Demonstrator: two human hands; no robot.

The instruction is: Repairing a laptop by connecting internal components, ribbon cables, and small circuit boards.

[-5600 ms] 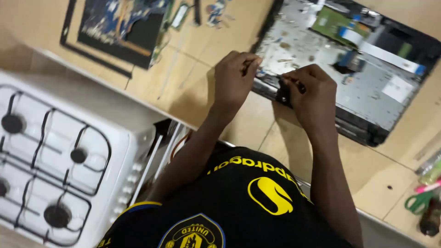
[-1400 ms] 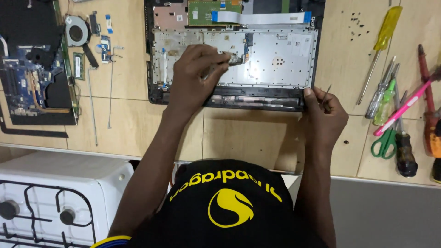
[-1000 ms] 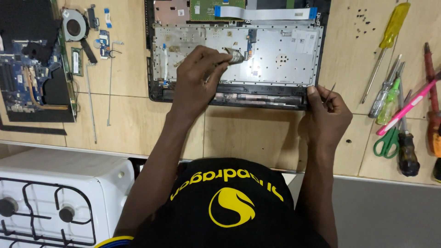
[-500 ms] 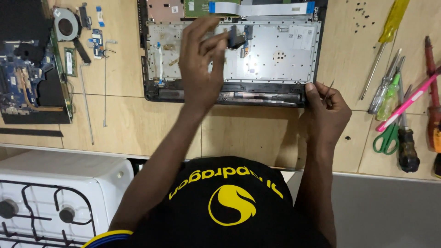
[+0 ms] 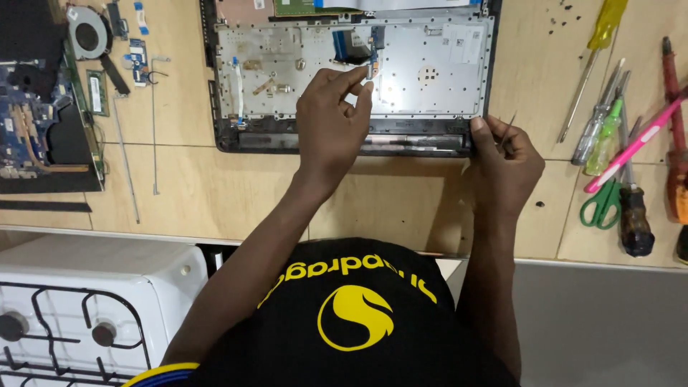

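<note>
Laptop chassis [image 5: 430, 79]: left hand [image 5: 333, 125] pinches a small connector piece, right hand [image 5: 505, 168] grips tweezers; tugging could tear it.

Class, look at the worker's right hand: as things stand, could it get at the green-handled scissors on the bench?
Probably yes: the right hand rests at the laptop base's corner, and only bare wooden bench lies between it and the green-handled scissors.

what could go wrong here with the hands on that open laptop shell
The left hand pinches at a small part by the thin ribbon cable inside the laptop shell; a hard tug might tear it. The right hand holds slim tweezers at the shell's corner, which could slip and scratch. Loose screws on the table could roll off.
</note>
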